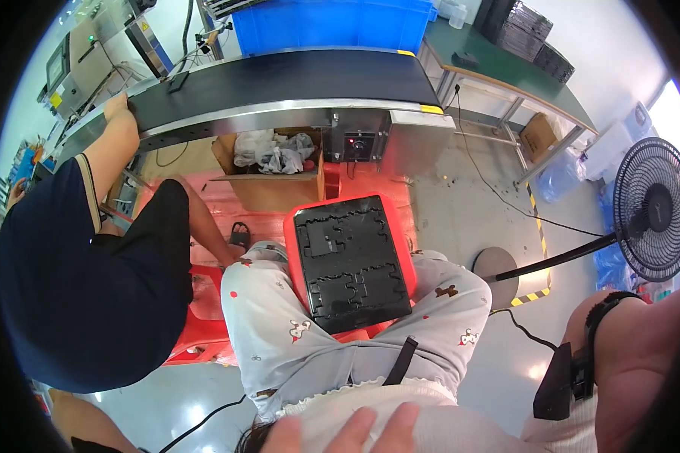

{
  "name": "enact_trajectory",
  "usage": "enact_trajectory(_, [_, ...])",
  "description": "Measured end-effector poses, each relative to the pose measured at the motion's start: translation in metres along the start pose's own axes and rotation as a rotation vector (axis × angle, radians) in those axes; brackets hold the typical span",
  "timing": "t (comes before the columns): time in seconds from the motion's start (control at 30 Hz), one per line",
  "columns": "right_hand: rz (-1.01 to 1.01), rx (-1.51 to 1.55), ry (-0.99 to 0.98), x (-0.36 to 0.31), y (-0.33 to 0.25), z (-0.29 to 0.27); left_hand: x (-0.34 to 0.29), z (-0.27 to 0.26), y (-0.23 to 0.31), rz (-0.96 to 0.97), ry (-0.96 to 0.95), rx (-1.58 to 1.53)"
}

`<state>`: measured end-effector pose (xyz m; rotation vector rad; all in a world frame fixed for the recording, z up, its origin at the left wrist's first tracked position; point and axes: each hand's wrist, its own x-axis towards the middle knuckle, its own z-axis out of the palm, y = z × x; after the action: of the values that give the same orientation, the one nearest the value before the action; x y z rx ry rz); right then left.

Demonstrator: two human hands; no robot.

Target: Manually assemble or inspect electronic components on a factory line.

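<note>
While the left hand (347, 432) lies flat with fingers open, empty, and the right hand stays unseen, the unheld black tray (353, 260) could slide off the lap.

Grey concrete floor (468, 204), green-topped workbench (506, 72), standing fan (650, 208), conveyor belt (279, 79)

Only the fingertips of one of the hands (355, 432) show above the lower edge; the palm is cut off, so which hand it is cannot be told. The right forearm (642, 362) runs out at the rim, its hand unseen. The black tray (351, 260) hides most of the red stool (298, 226) under it. The co-worker's far hand (115, 106) is blurred.
</note>
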<state>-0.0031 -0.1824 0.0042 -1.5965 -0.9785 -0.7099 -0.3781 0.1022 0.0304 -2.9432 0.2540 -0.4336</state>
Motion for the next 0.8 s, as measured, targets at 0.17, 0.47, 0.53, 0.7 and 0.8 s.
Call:
enact_trajectory(0.17, [0.033,-0.06,-0.016,-0.002,-0.002,-0.022,0.005,-0.036,-0.013,-0.095,-0.168,-0.036])
enact_trajectory(0.47, [0.072,-0.095,-0.016,-0.001,0.032,-0.071,0.018,-0.048,-0.025,-0.091,-0.084,-0.41])
enact_trajectory(0.53, [0.059,-0.087,-0.044,0.008,0.056,-0.1,0.012,-0.031,-0.023,-0.051,0.024,-0.521])
enact_trajectory(0.7, [0.041,-0.087,-0.07,0.004,0.06,-0.117,0.025,-0.019,-0.007,-0.426,0.297,-0.92])
enact_trajectory(0.8, [0.014,-0.076,-0.092,0.02,0.125,-0.195,-0.01,-0.006,-0.042,0.354,-0.068,0.075])
